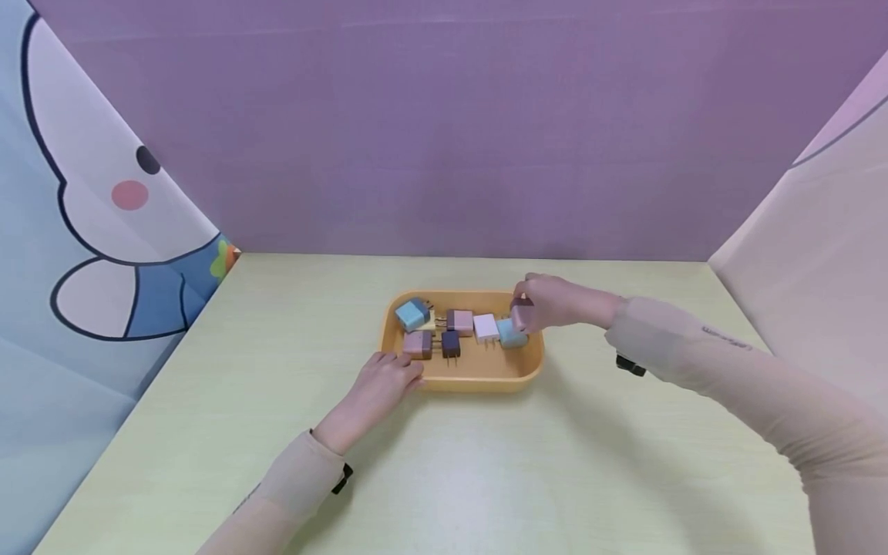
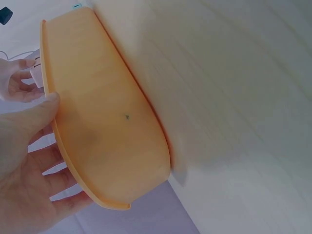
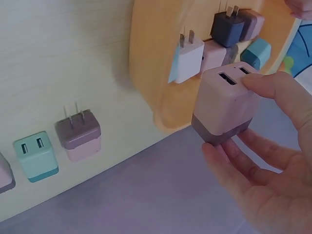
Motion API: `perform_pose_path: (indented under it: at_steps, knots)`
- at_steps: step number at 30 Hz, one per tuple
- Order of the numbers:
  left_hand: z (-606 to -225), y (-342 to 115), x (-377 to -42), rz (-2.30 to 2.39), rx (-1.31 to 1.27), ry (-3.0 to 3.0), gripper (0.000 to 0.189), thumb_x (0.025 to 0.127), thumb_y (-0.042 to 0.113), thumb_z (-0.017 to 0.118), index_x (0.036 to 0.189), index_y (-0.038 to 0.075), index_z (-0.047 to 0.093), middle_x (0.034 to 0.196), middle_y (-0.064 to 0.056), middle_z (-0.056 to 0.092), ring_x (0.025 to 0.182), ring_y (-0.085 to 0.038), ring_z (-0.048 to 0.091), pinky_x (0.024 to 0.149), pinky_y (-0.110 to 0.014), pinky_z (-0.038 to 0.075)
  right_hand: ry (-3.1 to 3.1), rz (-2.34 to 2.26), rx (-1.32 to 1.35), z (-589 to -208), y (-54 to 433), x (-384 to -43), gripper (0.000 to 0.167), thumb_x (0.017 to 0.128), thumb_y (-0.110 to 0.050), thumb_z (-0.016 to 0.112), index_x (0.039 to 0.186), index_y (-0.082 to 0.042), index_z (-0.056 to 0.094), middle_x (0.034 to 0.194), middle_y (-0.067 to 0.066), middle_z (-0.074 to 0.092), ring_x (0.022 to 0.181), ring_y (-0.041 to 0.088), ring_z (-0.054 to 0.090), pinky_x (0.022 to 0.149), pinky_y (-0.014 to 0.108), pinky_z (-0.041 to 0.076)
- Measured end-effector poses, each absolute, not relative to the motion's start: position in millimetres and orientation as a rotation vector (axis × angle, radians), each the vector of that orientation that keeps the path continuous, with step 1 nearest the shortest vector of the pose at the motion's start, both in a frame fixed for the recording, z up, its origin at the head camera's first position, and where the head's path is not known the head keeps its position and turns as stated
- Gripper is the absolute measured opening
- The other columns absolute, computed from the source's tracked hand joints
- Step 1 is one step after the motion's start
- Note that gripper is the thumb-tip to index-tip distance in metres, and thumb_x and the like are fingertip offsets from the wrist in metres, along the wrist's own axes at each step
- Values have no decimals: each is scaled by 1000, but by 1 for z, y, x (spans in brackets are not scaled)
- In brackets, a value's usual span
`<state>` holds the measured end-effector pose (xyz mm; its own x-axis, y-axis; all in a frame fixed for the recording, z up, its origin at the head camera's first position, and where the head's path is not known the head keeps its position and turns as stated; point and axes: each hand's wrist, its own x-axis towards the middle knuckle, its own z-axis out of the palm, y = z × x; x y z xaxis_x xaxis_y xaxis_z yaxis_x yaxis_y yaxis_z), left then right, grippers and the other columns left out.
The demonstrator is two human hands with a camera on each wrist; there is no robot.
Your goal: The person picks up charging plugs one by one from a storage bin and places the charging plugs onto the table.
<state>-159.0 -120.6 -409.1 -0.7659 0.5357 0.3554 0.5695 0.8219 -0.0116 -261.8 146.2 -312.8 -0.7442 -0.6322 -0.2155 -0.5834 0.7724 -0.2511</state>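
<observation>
1. The right hand (image 1: 563, 302) pinches a pink charger (image 3: 225, 105) between thumb and fingers, by the far right corner of the tray (image 1: 479, 385).
2. The left hand (image 1: 380, 383) grips the tray's rim at the near left corner.
3. In the tray, a light blue charger (image 1: 512, 334) lies by the right edge, touching a white charger (image 1: 486, 327); a blue charger (image 1: 412, 314) sits in the far left corner.
4. Right of the tray, near the far edge of the table (image 1: 298, 308), stand a green charger (image 3: 37, 158) and a purple-and-pink charger (image 3: 80, 134).
</observation>
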Motion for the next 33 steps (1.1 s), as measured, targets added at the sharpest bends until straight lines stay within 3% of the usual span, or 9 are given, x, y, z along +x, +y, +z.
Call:
perform_pose_path:
  at_steps: [18,33]
  knots:
    - [-407,-122,-159,-135,-837,-2667,10,80,21,65,79,12,61,74,-1,61,61,-17,50,62,-32,41,2715,-369,-875,-319,185,-268,42,68,-6,71,105,7,57,88,11,54,74,19,49,67,32,43]
    - [-409,-122,-159,-134,-834,-2671,10,80,22,65,80,12,63,74,-1,61,62,-17,50,62,-32,41,2753,-390,-907,-337,203,-272,44,62,0,67,102,12,55,81,13,53,69,19,50,66,33,44]
